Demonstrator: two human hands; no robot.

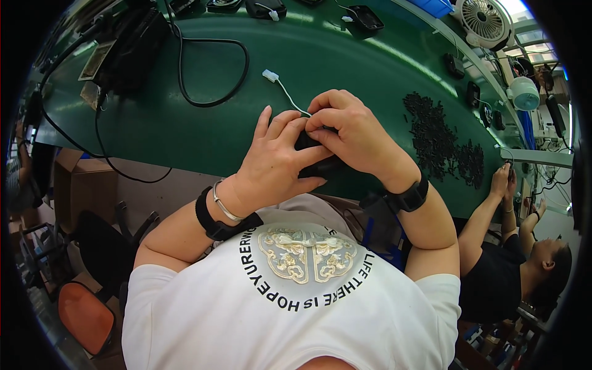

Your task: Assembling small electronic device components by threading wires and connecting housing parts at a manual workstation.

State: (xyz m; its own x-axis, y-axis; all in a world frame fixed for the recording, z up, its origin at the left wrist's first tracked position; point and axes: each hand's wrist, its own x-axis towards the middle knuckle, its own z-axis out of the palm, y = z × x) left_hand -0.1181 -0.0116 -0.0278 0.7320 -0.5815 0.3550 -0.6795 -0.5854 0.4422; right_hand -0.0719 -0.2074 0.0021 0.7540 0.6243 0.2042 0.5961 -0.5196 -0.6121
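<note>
Between my hands, close to the bench's near edge, is a black plastic housing [322, 166], mostly covered by my fingers. My left hand [274, 154] grips it from the left, thumb on the near side and fingers over the far side. My right hand [357, 132] pinches at its far edge, with fingertips meeting those of the left; whatever is in that pinch is hidden. A thin white cable [288, 97] runs out from under the fingertips, away over the green bench top, and ends in a white connector [270, 76].
Small black parts lie in a heap [431, 132] on the green bench [209, 139] to the right. A black box-shaped device [132, 65] and a looped black cable [245, 68] sit at left. Several black housings line the far side. A co-worker's hands [502, 182] work at the right.
</note>
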